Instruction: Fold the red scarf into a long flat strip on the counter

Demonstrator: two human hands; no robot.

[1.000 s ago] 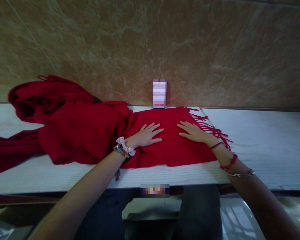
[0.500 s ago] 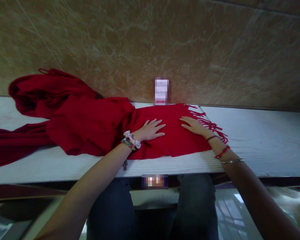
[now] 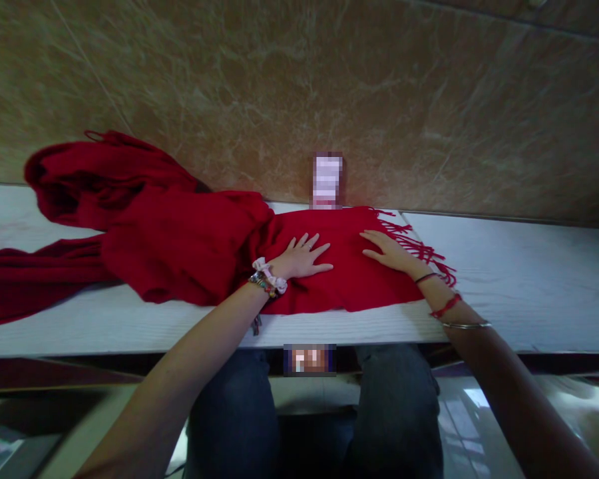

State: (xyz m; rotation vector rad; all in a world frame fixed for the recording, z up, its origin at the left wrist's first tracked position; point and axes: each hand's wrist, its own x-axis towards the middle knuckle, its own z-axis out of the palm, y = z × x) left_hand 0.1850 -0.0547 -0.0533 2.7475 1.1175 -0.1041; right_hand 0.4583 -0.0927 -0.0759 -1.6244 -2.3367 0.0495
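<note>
A red fringed scarf [image 3: 347, 266] lies across the white tabletop. Its right part is spread flat, with tassels along the right end, while the left part is heaped in loose folds against the wall. My left hand [image 3: 303, 258] rests palm down on the flat part, fingers spread, close to where the heap begins. Nearer the fringe, my right hand [image 3: 388, 253] also lies on the cloth with its fingers stretched out. Neither hand grips anything.
A brown marbled wall [image 3: 259, 86] rises behind the narrow white table [image 3: 519, 279]. Against it stands a small blurred-out box-like item [image 3: 327, 179] just beyond the scarf. Another blurred-out patch [image 3: 309, 360] sits at the table's front edge, between my knees.
Both hands stay nearly in place on the scarf. The whole view has shifted and tilted slightly, so the heap on the left appears a little further right.
</note>
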